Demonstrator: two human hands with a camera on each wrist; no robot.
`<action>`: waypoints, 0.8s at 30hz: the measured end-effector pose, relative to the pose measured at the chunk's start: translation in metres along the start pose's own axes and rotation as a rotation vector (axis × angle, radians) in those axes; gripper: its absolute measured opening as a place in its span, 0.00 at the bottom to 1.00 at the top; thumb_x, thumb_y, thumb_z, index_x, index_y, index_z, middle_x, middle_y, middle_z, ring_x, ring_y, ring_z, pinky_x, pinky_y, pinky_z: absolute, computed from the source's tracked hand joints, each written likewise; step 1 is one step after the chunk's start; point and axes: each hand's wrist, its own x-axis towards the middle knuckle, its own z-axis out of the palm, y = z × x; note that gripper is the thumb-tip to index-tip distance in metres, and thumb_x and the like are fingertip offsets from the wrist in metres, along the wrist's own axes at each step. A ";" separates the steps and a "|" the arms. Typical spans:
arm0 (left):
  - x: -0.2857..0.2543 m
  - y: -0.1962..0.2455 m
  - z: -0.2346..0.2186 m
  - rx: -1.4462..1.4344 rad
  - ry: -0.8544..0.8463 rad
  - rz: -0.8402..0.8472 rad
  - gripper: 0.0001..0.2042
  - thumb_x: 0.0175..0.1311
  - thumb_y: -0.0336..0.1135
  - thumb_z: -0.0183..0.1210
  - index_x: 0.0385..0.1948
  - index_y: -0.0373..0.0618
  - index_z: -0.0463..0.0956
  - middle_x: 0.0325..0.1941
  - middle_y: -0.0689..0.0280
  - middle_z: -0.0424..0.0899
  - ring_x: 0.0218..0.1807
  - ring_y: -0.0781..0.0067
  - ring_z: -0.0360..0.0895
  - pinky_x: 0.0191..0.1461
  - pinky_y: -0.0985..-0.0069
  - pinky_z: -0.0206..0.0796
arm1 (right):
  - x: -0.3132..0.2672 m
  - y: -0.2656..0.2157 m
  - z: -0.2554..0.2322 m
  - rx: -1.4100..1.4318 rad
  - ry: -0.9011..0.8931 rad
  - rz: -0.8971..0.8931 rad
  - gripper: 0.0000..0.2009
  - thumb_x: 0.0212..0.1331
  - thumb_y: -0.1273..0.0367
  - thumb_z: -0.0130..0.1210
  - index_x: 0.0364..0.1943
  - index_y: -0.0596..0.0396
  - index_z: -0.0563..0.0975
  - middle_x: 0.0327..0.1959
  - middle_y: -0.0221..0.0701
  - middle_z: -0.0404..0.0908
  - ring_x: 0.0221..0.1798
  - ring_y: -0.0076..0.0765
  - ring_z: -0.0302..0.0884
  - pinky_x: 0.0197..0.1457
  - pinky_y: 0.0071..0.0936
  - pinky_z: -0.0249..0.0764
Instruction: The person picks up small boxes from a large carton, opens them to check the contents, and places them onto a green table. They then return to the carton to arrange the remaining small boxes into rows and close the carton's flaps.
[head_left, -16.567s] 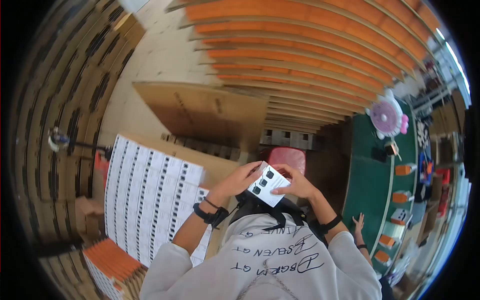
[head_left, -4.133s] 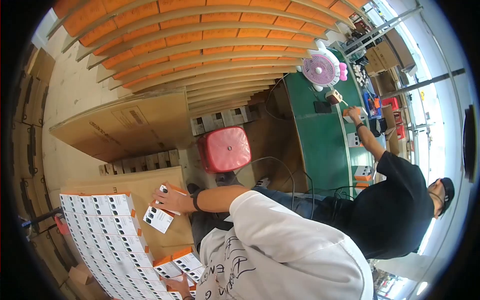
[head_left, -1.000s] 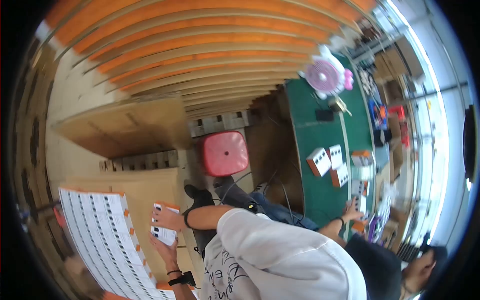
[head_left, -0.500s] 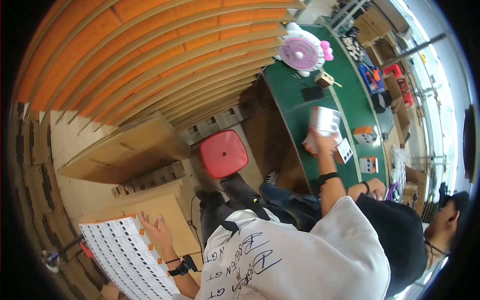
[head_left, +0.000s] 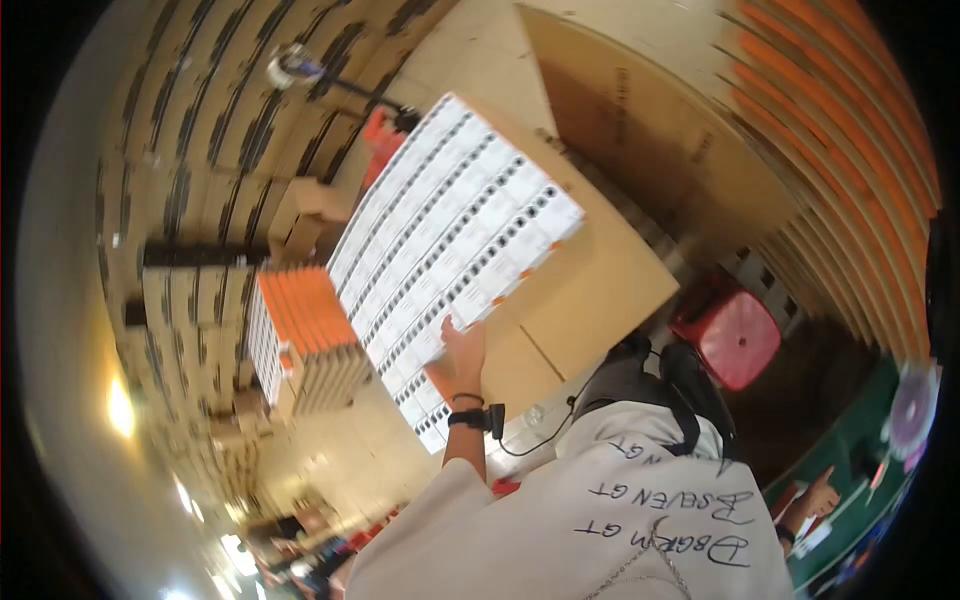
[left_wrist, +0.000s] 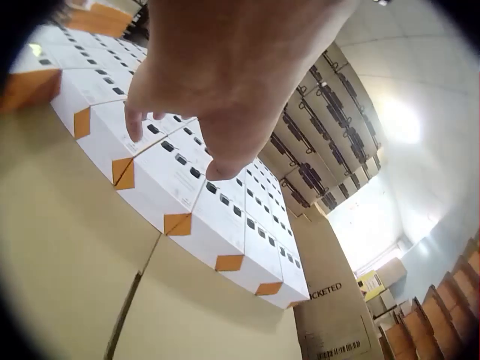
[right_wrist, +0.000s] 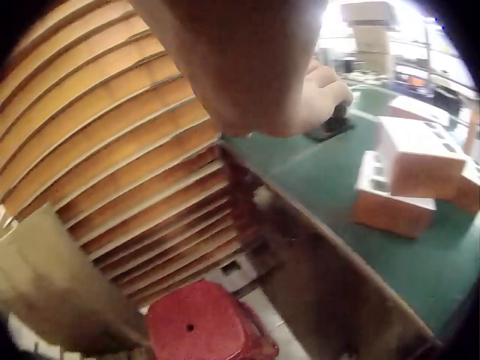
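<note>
My left hand (head_left: 465, 350) hovers, fingers loosely spread, over rows of white boxes (head_left: 450, 240) printed with small black devices. In the left wrist view, the thumb and fingers of the left hand (left_wrist: 217, 82) overlap the box tops (left_wrist: 180, 169), with nothing held. My right hand (head_left: 822, 495) is over the green table (head_left: 870, 440) at lower right. Its bent fingers show in the right wrist view, where the right hand (right_wrist: 326, 94) is close to a flat black thing (right_wrist: 330, 129). White and orange boxes (right_wrist: 421, 154) lie piled beside it. No box shows in its fingers.
Brown cardboard (head_left: 600, 290) lies under the box rows. A red stool (head_left: 738, 338) stands between it and the table. Tall layers of orange boxes (head_left: 800, 120) and a leaning cardboard sheet (head_left: 650, 120) rise behind. A pink fan (head_left: 912, 410) stands on the table.
A second ago both hands held white boxes over the cardboard. The right hand then carried boxes to the green table and has let go. The view has swung left; the left hand is over the rows.
</note>
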 end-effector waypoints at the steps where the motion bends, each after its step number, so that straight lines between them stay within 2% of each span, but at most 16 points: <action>1: 0.008 -0.012 -0.001 -0.019 0.027 -0.033 0.49 0.56 0.53 0.68 0.72 0.33 0.50 0.72 0.33 0.57 0.75 0.37 0.54 0.76 0.51 0.48 | -0.025 -0.043 -0.015 -0.001 -0.019 -0.155 0.45 0.42 0.36 0.70 0.56 0.59 0.73 0.53 0.42 0.79 0.51 0.55 0.80 0.58 0.44 0.77; 2: 0.014 -0.021 0.005 0.015 0.046 -0.042 0.52 0.53 0.54 0.70 0.73 0.34 0.48 0.73 0.32 0.54 0.76 0.35 0.51 0.77 0.50 0.47 | -0.056 -0.090 -0.038 0.001 -0.038 -0.309 0.43 0.45 0.36 0.68 0.55 0.59 0.74 0.51 0.41 0.79 0.50 0.57 0.81 0.58 0.44 0.77; 3: 0.021 -0.022 0.013 0.045 0.060 -0.042 0.56 0.49 0.56 0.72 0.75 0.36 0.46 0.74 0.31 0.51 0.77 0.33 0.48 0.77 0.49 0.46 | -0.061 -0.123 -0.015 0.102 -0.141 -0.539 0.40 0.52 0.43 0.68 0.58 0.62 0.72 0.56 0.47 0.76 0.54 0.58 0.78 0.61 0.50 0.75; 4: 0.025 -0.015 0.019 0.021 0.062 -0.055 0.56 0.49 0.56 0.72 0.75 0.36 0.46 0.74 0.31 0.51 0.77 0.33 0.48 0.77 0.49 0.46 | -0.098 -0.155 -0.017 0.274 0.016 -0.884 0.36 0.57 0.51 0.67 0.61 0.66 0.70 0.60 0.52 0.73 0.61 0.59 0.73 0.66 0.48 0.70; 5: 0.036 -0.020 0.006 0.148 0.035 0.122 0.58 0.47 0.56 0.73 0.76 0.38 0.45 0.76 0.33 0.47 0.78 0.33 0.44 0.77 0.44 0.41 | -0.165 -0.178 -0.076 0.598 -0.288 -1.037 0.35 0.57 0.59 0.67 0.64 0.68 0.67 0.63 0.55 0.71 0.66 0.59 0.68 0.71 0.47 0.64; 6: 0.042 -0.010 0.008 0.294 0.015 0.300 0.60 0.45 0.55 0.75 0.77 0.40 0.43 0.78 0.36 0.43 0.79 0.32 0.40 0.77 0.40 0.36 | -0.220 -0.210 -0.120 0.737 -0.518 -1.163 0.33 0.56 0.64 0.67 0.63 0.68 0.68 0.63 0.54 0.71 0.66 0.59 0.67 0.71 0.47 0.63; 7: 0.051 -0.002 0.010 0.463 -0.029 0.360 0.65 0.41 0.56 0.77 0.78 0.41 0.37 0.80 0.38 0.36 0.81 0.32 0.33 0.77 0.38 0.33 | -0.261 -0.236 -0.137 0.655 -0.487 -1.336 0.32 0.53 0.67 0.67 0.62 0.66 0.68 0.62 0.52 0.71 0.66 0.59 0.66 0.72 0.47 0.61; 8: 0.059 -0.002 0.016 0.445 -0.025 0.350 0.65 0.41 0.56 0.77 0.78 0.41 0.37 0.80 0.38 0.36 0.81 0.32 0.33 0.77 0.38 0.33 | -0.301 -0.251 -0.174 0.674 -0.592 -1.522 0.33 0.52 0.67 0.67 0.63 0.64 0.68 0.62 0.51 0.70 0.67 0.58 0.64 0.72 0.47 0.59; 10: 0.070 -0.012 0.027 0.608 -0.189 0.376 0.68 0.38 0.56 0.78 0.78 0.41 0.36 0.81 0.41 0.34 0.81 0.33 0.29 0.78 0.36 0.32 | -0.376 -0.268 -0.226 0.831 -0.697 -1.717 0.33 0.51 0.67 0.67 0.62 0.63 0.67 0.64 0.50 0.68 0.69 0.58 0.63 0.73 0.47 0.57; 12: 0.055 -0.031 0.038 0.553 -0.114 0.403 0.68 0.36 0.54 0.80 0.78 0.41 0.39 0.81 0.41 0.35 0.82 0.33 0.29 0.79 0.38 0.32 | -0.427 -0.273 -0.281 0.779 -0.772 -1.805 0.32 0.52 0.68 0.67 0.61 0.61 0.67 0.65 0.50 0.66 0.69 0.58 0.62 0.73 0.46 0.57; 14: 0.032 -0.052 0.049 0.551 -0.122 0.575 0.69 0.34 0.52 0.80 0.77 0.40 0.38 0.81 0.41 0.37 0.82 0.34 0.32 0.79 0.40 0.34 | -0.466 -0.272 -0.311 0.901 -0.844 -1.804 0.31 0.51 0.69 0.66 0.59 0.61 0.67 0.62 0.50 0.67 0.67 0.58 0.63 0.72 0.45 0.58; 16: -0.017 -0.051 0.031 0.542 -0.147 0.602 0.68 0.34 0.50 0.80 0.77 0.39 0.39 0.80 0.41 0.42 0.81 0.35 0.37 0.79 0.41 0.37 | -0.491 -0.267 -0.302 0.981 -0.984 -1.793 0.30 0.51 0.69 0.66 0.59 0.61 0.66 0.60 0.50 0.67 0.65 0.58 0.64 0.71 0.44 0.60; 18: -0.004 -0.039 0.021 0.550 -0.167 0.677 0.67 0.33 0.48 0.81 0.77 0.38 0.40 0.79 0.42 0.46 0.81 0.36 0.41 0.79 0.43 0.40 | -0.507 -0.259 -0.293 0.867 -1.125 -1.815 0.31 0.51 0.67 0.66 0.59 0.63 0.66 0.59 0.50 0.68 0.65 0.58 0.64 0.70 0.44 0.61; 20: 0.006 -0.044 0.021 0.393 -0.249 0.673 0.65 0.34 0.46 0.80 0.76 0.37 0.44 0.74 0.44 0.57 0.76 0.40 0.52 0.76 0.45 0.46 | -0.514 -0.252 -0.270 0.798 -1.241 -1.955 0.33 0.53 0.64 0.68 0.59 0.63 0.66 0.58 0.52 0.69 0.65 0.59 0.64 0.70 0.44 0.62; 21: 0.007 -0.035 0.015 0.399 -0.279 0.665 0.64 0.34 0.46 0.79 0.75 0.38 0.43 0.70 0.46 0.59 0.71 0.40 0.57 0.74 0.45 0.46 | -0.512 -0.245 -0.270 0.787 -1.244 -1.944 0.33 0.53 0.64 0.68 0.59 0.63 0.66 0.58 0.52 0.69 0.65 0.59 0.64 0.70 0.44 0.62; 24: -0.007 0.021 -0.012 0.443 -0.405 0.587 0.62 0.33 0.46 0.80 0.74 0.37 0.48 0.67 0.49 0.64 0.69 0.46 0.61 0.73 0.48 0.50 | -0.520 -0.248 -0.288 0.641 -1.384 -1.959 0.35 0.54 0.60 0.70 0.60 0.64 0.65 0.59 0.53 0.69 0.65 0.56 0.67 0.68 0.42 0.66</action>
